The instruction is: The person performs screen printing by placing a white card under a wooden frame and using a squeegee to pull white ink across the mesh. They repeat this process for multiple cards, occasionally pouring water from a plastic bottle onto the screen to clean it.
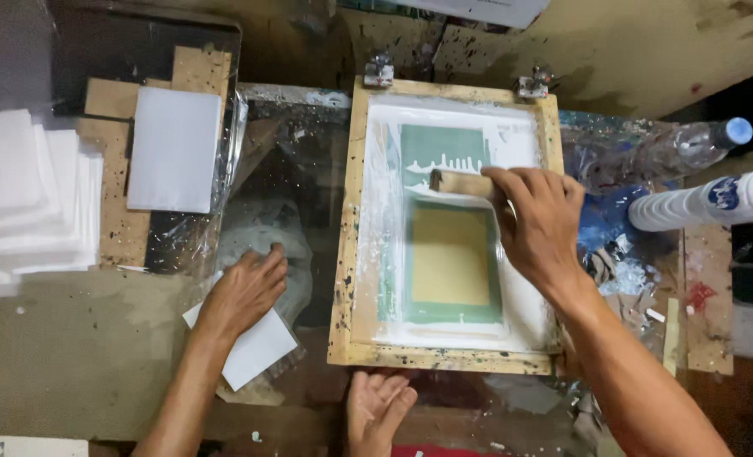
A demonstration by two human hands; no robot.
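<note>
A wooden-framed printing screen [358,254] lies flat, smeared with white ink around a green stencil with a tan rectangle [451,256] in it. My right hand [535,222] grips a wooden squeegee [461,182] near the top of the stencil. My left hand [242,292] rests palm down on a white sheet [262,349] lying to the left of the frame. Someone else's hand [378,408] lies just below the frame's near edge, fingers loosely apart and holding nothing.
A stack of white sheets [21,199] sits at far left, and a single white sheet [175,149] lies on a cardboard board. Two hinge clamps [379,71] hold the frame's far edge. A plastic bottle [689,145] and a white tube [706,201] lie at right among crumpled plastic.
</note>
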